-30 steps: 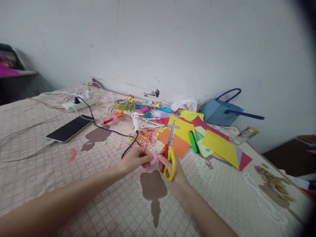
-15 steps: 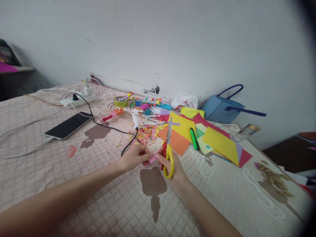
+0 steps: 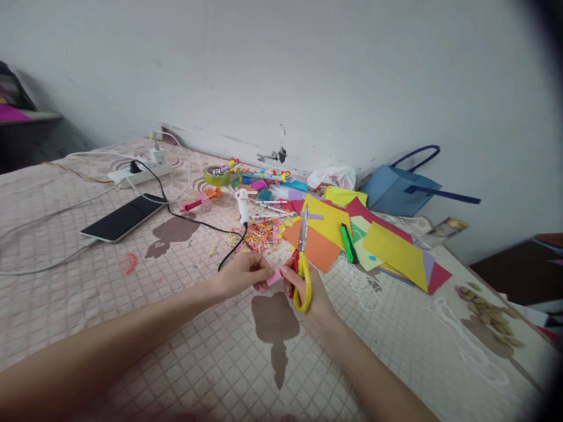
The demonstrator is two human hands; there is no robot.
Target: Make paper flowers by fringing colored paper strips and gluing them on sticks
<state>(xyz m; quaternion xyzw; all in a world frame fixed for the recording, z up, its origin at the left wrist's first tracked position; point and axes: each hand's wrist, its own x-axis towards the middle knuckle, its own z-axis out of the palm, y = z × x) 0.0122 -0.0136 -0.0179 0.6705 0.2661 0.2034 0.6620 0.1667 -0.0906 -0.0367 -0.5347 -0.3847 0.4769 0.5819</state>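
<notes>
Between the thumb and fingers of my left hand point(image 3: 248, 274) is a small piece of pink paper point(image 3: 274, 277). My right hand point(image 3: 313, 292) has yellow and red scissors point(image 3: 303, 281) hooked in it, the blades pointing up and away from me. Its thumb and fingertips sit at the right edge of the pink paper; whether they grip it I cannot tell. Just beyond my hands lies a heap of colourful paper shreds point(image 3: 263, 234), and a white glue gun point(image 3: 243, 206) stands behind it.
To the right are coloured paper sheets point(image 3: 391, 249), a green box cutter point(image 3: 349, 243), white string point(image 3: 363, 287) and a blue bag point(image 3: 398, 190). On the left a phone point(image 3: 123, 218) lies near a power strip point(image 3: 141, 174). A black cord point(image 3: 200, 224) runs to the glue gun.
My view has shifted slightly. The pink paper shows a little more between my hands, and the right fingertips have drawn slightly away from the left ones.
</notes>
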